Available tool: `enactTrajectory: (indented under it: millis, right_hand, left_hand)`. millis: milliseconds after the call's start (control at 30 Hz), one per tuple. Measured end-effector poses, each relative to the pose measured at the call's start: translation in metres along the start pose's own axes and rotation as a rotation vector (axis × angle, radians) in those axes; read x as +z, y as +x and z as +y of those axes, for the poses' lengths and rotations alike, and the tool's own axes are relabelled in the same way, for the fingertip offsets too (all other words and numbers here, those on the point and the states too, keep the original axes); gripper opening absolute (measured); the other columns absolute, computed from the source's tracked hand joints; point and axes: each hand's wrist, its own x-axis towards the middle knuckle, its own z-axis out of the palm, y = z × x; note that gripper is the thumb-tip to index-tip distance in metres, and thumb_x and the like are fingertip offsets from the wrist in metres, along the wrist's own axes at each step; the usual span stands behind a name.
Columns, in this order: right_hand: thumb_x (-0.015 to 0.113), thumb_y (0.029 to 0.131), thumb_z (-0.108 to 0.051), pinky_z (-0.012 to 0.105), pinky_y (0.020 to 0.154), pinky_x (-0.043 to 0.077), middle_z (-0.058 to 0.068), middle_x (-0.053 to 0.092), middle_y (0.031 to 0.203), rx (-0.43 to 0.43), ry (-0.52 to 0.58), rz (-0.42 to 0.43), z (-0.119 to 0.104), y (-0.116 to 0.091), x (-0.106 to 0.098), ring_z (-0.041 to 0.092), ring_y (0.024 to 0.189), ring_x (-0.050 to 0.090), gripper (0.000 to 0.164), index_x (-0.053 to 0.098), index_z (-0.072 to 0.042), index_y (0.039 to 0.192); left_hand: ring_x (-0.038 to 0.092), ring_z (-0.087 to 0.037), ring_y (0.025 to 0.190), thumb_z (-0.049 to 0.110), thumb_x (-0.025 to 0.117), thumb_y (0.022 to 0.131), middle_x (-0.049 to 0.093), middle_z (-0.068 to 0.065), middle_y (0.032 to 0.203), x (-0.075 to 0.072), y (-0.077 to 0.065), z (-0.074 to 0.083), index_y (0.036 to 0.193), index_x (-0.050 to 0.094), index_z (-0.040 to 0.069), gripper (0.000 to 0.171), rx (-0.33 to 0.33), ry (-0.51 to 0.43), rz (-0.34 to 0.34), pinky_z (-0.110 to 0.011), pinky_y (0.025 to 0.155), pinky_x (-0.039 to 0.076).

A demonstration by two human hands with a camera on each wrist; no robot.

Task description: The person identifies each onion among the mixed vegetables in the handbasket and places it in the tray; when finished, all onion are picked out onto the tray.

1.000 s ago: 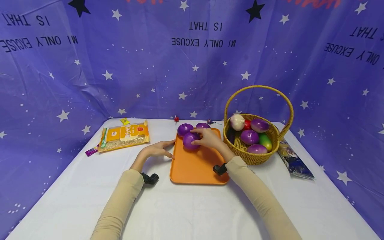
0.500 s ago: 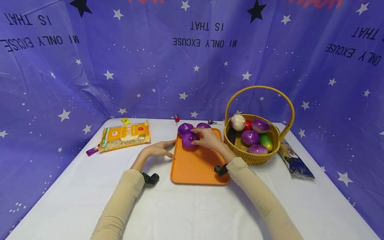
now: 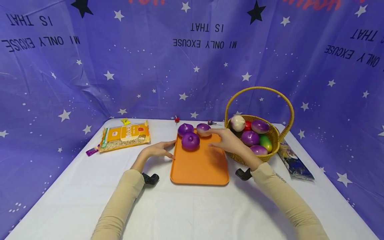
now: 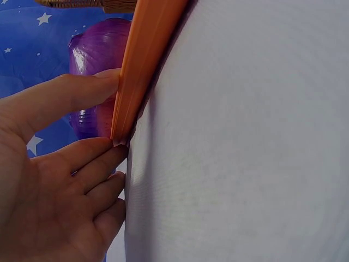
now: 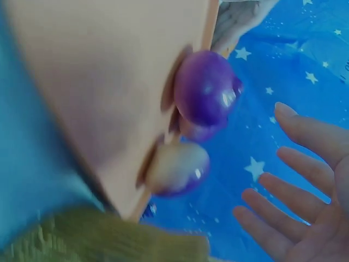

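Note:
My left hand (image 3: 155, 150) rests at the left side of the orange tray (image 3: 199, 170). In the left wrist view its thumb (image 4: 90, 90) touches the tray's rim and the fingers lie loosely along the edge. A shiny purple onion (image 3: 190, 141) sits on the tray, its pointed tip up, with another purple onion (image 3: 185, 129) close behind it. At the tray's far right lies a purple-and-pale round vegetable (image 3: 203, 129). My right hand (image 3: 228, 140) hovers over the tray's right side, fingers spread and holding nothing; its fingertips overlap the pale vegetable in the head view.
On the right stands a tall-handled wicker basket (image 3: 279, 136) of purple, white, red and green vegetables. A dark packet (image 3: 297, 163) lies beyond it. An orange-and-clear grain bag (image 3: 124, 136), small candies and two lollipops (image 3: 177, 119) lie at the left and back.
My right hand has let go of the front onion and moved right, leaving it tip up on the tray. My left hand has stayed at the tray's edge.

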Motion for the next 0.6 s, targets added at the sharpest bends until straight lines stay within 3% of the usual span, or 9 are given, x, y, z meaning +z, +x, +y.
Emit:
enactTrajectory:
  millis: [133,300,500,600]
  right_hand:
    - [0.079,0.081,-0.019,0.040,0.085,0.051,0.011,0.064,0.124,-0.003,-0.029,-0.031,0.003,-0.013,-0.023,0.025,0.084,0.059,0.051,0.062,-0.008,0.128]
    - [0.078,0.082,-0.019,0.039,0.077,0.055,0.010,0.064,0.117,0.065,-0.079,-0.091,0.014,-0.022,-0.051,0.026,0.085,0.059,0.050,0.062,-0.010,0.129]
    - [0.078,0.082,-0.018,0.046,0.084,0.052,0.014,0.064,0.120,0.097,-0.142,-0.111,0.037,-0.018,-0.077,0.024,0.077,0.060,0.047,0.064,-0.006,0.125]
    - [0.077,0.082,-0.018,0.042,0.076,0.053,0.017,0.067,0.112,0.141,-0.160,-0.131,0.055,-0.012,-0.083,0.024,0.069,0.058,0.046,0.064,-0.006,0.125]
  left_hand:
    - [0.019,-0.039,0.142,0.027,0.073,0.081,0.024,-0.020,0.155,0.000,0.000,0.001,0.151,0.025,0.000,0.088,-0.002,-0.006,0.004,-0.053,0.116,0.015]
    - [0.020,-0.038,0.142,0.028,0.074,0.081,0.025,-0.019,0.155,0.001,0.000,0.001,0.152,0.025,0.003,0.090,-0.021,-0.012,0.009,-0.053,0.116,0.015]
    - [0.020,-0.037,0.142,0.029,0.074,0.080,0.025,-0.018,0.155,0.000,-0.001,0.002,0.152,0.025,0.004,0.090,-0.034,-0.009,0.016,-0.052,0.116,0.014]
    - [0.020,-0.037,0.142,0.029,0.074,0.081,0.025,-0.018,0.155,0.000,-0.002,0.002,0.152,0.025,0.004,0.090,-0.034,-0.011,0.015,-0.052,0.116,0.014]
